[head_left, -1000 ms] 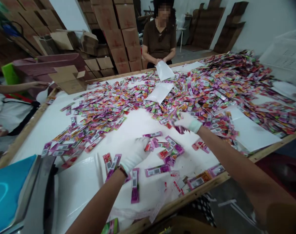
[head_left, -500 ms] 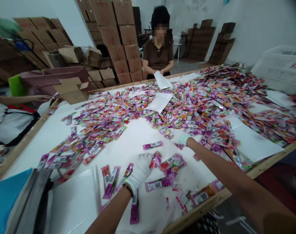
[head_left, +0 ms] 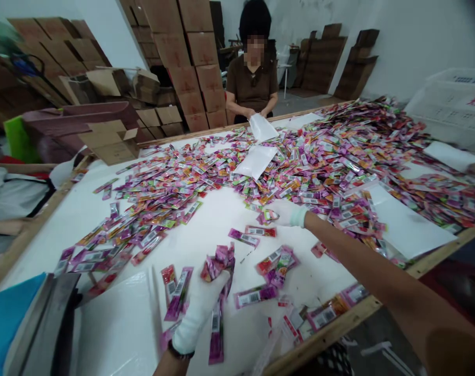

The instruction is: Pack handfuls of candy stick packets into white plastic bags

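My left hand (head_left: 204,300), in a white glove, is closed round several pink and purple sachets (head_left: 218,263) above the near part of the white table (head_left: 198,235). My right hand (head_left: 284,212), also gloved, reaches to the near edge of the big sachet heap (head_left: 319,167); its fingers pinch a pink and green sachet (head_left: 266,215). Between the hands lie a purple sachet (head_left: 244,237) and a red one (head_left: 260,231). More sachets (head_left: 278,265) lie right of my left hand, and a few (head_left: 178,292) lie left of it.
Across the table a person (head_left: 253,86) holds a white bag (head_left: 263,128). White bags (head_left: 257,161) lie on the heap and at the right (head_left: 413,219). A stack of white bags (head_left: 116,318) stands near left. Other people's arms show at both sides, a crate (head_left: 449,107) at right.
My left hand has turned and lifted with sachets in it, moving left and nearer. My right hand has shifted slightly left. A red sachet now lies beside the purple one.
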The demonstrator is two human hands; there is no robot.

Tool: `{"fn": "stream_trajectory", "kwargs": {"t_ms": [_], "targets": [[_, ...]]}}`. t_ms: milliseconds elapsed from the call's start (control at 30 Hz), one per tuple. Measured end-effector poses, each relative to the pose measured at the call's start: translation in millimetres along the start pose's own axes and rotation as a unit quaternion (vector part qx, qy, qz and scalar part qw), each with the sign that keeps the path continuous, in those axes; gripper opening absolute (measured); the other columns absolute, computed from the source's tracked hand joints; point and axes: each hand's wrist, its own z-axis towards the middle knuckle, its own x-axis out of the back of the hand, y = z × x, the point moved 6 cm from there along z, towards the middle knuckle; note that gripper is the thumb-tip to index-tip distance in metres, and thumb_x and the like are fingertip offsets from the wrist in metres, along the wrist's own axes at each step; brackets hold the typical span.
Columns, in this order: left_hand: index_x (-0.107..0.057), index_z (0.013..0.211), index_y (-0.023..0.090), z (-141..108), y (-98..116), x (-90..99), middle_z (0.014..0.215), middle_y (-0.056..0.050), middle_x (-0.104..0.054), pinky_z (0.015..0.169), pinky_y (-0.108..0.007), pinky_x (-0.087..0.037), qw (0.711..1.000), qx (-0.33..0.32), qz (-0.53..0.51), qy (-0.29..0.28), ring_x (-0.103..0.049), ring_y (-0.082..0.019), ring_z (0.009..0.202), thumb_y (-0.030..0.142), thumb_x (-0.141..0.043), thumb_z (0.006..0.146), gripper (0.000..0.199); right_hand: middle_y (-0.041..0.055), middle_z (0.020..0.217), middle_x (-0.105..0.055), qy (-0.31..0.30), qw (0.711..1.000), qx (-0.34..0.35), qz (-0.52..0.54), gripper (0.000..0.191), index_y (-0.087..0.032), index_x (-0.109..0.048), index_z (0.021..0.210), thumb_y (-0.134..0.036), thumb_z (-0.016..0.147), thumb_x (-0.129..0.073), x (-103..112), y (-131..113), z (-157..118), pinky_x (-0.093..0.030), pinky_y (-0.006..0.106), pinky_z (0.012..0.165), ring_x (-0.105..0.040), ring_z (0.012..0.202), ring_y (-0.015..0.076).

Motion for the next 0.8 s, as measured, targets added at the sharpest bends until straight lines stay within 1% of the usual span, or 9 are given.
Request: {"fn": "stream_trajectory", "kwargs": {"t_ms": [67, 167, 267, 400, 467, 567, 700, 767, 800], "targets": [[-0.064, 0.084, 0.016, -4, 2, -8.4, 0.081, -0.004, -0.070, 0.078, -0.034, -0.052, 0.998, 0.030, -0.049, 0.006, -0.066, -0.022, 0.079, 0.034, -0.070, 0.065, 0.026, 0.0092, 0.110, -0.070, -0.005, 0.999, 0.013, -0.042, 0.043, -0.023, -0.068, 0.110, -0.041, 0.072, -0.073, 0, -11, 20, -0.043, 0.034, 0.089, -0.061, 0.105, 0.0295], [-0.062, 0.082, 0.017, -11, 8, -24.7, 0.081, -0.002, -0.069, 0.080, -0.032, -0.052, 0.991, 0.028, -0.128, -0.007, -0.064, -0.020, 0.077, 0.033, -0.071, 0.065, 0.025, 0.0120, 0.115, -0.068, -0.018, 0.999, -0.002, -0.048, 0.048, -0.022, -0.065, 0.116, -0.040, 0.073, -0.071, -12, -27, 40, -0.045, 0.033, 0.086, -0.063, 0.103, 0.0290], [-0.060, 0.075, 0.018, -17, 4, -33.1, 0.076, -0.001, -0.067, 0.078, -0.032, -0.053, 0.985, 0.039, -0.165, -0.006, -0.063, -0.019, 0.073, 0.034, -0.073, 0.066, 0.022, 0.0134, 0.111, -0.069, -0.048, 0.998, -0.020, -0.048, 0.049, -0.019, -0.063, 0.119, -0.028, 0.072, -0.069, -36, -40, 38, -0.048, 0.031, 0.078, -0.066, 0.096, 0.0280], [-0.064, 0.076, 0.017, -22, -9, -36.5, 0.077, -0.003, -0.068, 0.083, -0.035, -0.053, 0.984, 0.064, -0.165, -0.021, -0.065, -0.021, 0.076, 0.036, -0.074, 0.068, 0.023, 0.0188, 0.113, -0.069, -0.054, 0.996, -0.027, -0.061, 0.063, -0.017, -0.056, 0.129, -0.017, 0.067, -0.069, -54, -45, 23, -0.050, 0.036, 0.079, -0.067, 0.098, 0.0327], [-0.064, 0.077, 0.016, -24, -15, -36.2, 0.078, -0.003, -0.069, 0.082, -0.035, -0.054, 0.977, 0.080, -0.198, -0.015, -0.066, -0.021, 0.077, 0.036, -0.075, 0.066, 0.026, 0.0159, 0.106, -0.072, -0.054, 0.998, -0.041, -0.017, 0.068, -0.017, -0.052, 0.134, -0.019, 0.068, -0.070, -50, -39, 22, -0.051, 0.034, 0.077, -0.069, 0.091, 0.0298], [-0.064, 0.077, 0.015, -30, -20, -39.4, 0.078, -0.004, -0.070, 0.077, -0.036, -0.055, 0.955, 0.120, -0.272, -0.009, -0.068, -0.022, 0.075, 0.036, -0.078, 0.064, 0.029, 0.0118, 0.105, -0.072, -0.029, 0.997, -0.068, 0.014, 0.078, -0.020, -0.043, 0.143, -0.021, 0.069, -0.071, -28, -26, 38, -0.051, 0.031, 0.076, -0.070, 0.089, 0.0265], [-0.067, 0.089, 0.015, -37, -16, -48.6, 0.087, -0.008, -0.074, 0.078, -0.038, -0.058, 0.917, 0.149, -0.369, -0.030, -0.071, -0.027, 0.084, 0.035, -0.078, 0.062, 0.036, 0.0187, 0.121, -0.067, 0.012, 0.994, -0.111, 0.000, 0.083, -0.017, -0.041, 0.145, -0.016, 0.068, -0.071, -3, -15, 70, -0.050, 0.033, 0.083, -0.067, 0.103, 0.0305], [-0.068, 0.098, 0.015, -39, -11, -47.1, 0.093, -0.011, -0.074, 0.080, -0.041, -0.059, 0.916, 0.141, -0.374, -0.037, -0.071, -0.030, 0.091, 0.039, -0.074, 0.065, 0.041, 0.0213, 0.121, -0.066, 0.011, 0.993, -0.117, 0.005, 0.082, -0.015, -0.041, 0.145, -0.015, 0.068, -0.071, 1, -14, 79, -0.050, 0.035, 0.084, -0.067, 0.103, 0.0319], [-0.069, 0.101, 0.015, -38, -9, -42.4, 0.097, -0.012, -0.074, 0.081, -0.043, -0.059, 0.930, 0.123, -0.345, -0.034, -0.071, -0.031, 0.094, 0.042, -0.070, 0.068, 0.043, 0.0217, 0.120, -0.067, 0.009, 0.993, -0.118, 0.009, 0.083, -0.014, -0.040, 0.145, -0.015, 0.068, -0.072, 2, -15, 80, -0.050, 0.035, 0.084, -0.068, 0.101, 0.0319]]}}
